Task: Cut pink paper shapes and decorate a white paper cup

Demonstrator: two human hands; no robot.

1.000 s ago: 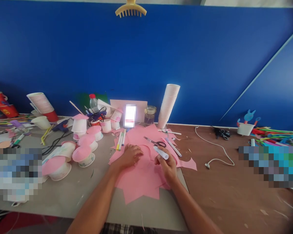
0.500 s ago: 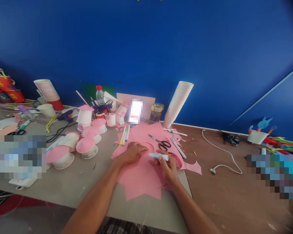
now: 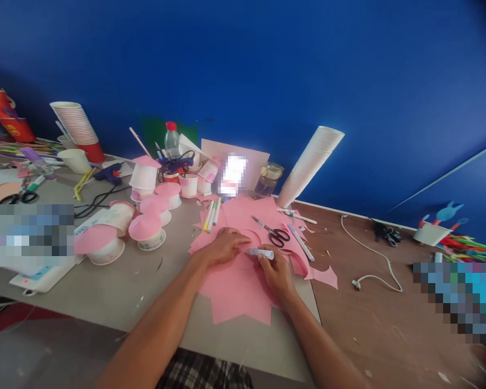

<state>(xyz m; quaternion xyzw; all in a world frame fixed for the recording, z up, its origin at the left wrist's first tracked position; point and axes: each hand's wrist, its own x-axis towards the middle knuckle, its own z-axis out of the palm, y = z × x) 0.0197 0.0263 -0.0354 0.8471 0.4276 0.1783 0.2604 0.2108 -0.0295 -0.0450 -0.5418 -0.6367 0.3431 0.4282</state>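
Observation:
My left hand (image 3: 225, 246) lies on pink paper (image 3: 241, 297) with its fingers stretched out, pressing near the curved edge of a round pink piece (image 3: 251, 235). Between the thumb and fingers of my right hand (image 3: 278, 273) is a white marker (image 3: 264, 253), its tip pointing left at the paper close to my left fingers. A faint curved line shows on the paper below the tip. Just beyond my right hand lie dark-handled scissors (image 3: 278, 236), partly open, and another marker (image 3: 302, 243) rests on the paper to their right.
Paper cups with pink round tops (image 3: 146, 229) stand to the left. A tall leaning cup stack (image 3: 311, 162), a glass jar (image 3: 268, 179) and a lit phone (image 3: 233, 174) stand at the back. Several markers (image 3: 211, 215) lie left of the paper. A white cable (image 3: 372, 259) crosses the brown surface.
The marker's tip has come down towards the paper, and my right hand has turned slightly. My left hand keeps pressing in place. The whole view has tilted a little.

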